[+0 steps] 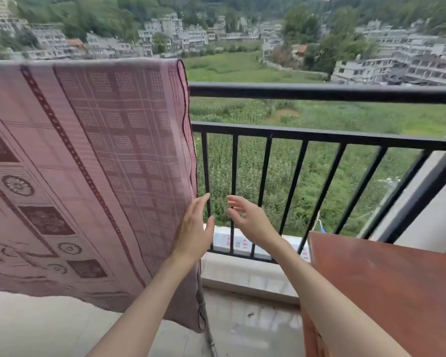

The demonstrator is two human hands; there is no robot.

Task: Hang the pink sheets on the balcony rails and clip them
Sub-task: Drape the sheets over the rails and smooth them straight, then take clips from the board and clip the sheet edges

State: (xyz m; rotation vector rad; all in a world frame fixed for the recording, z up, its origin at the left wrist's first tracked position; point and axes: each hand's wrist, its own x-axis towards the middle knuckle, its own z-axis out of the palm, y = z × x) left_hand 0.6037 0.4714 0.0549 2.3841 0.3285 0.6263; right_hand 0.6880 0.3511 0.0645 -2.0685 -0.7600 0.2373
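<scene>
A pink sheet (88, 163) hangs draped over the top bar of the balcony rail (319, 92), filling the view from nine to twelve o'clock; its woven cloth carries a grid of small dotted squares near the right edge, darker maroon bands running diagonally, and round flower-like medallions and dark squares lower down. Its right hem, trimmed with a thin dark cord, falls in a gentle wave to the pale tiled floor (242, 328). The rail is black metal, a rounded top bar above a flat lower bar with slim straight uprights. The left hand (195, 231) sits at the centre, fingers straight and loosely spread, lying flat against the sheet's right edge without gripping it. The right hand (250, 220) hovers just beside it at one o'clock from the left, palm open, fingers slightly curled, empty and clear of the cloth. At four o'clock stands a reddish-brown wooden bench (384, 284) with a smooth, slightly scuffed top.
</scene>
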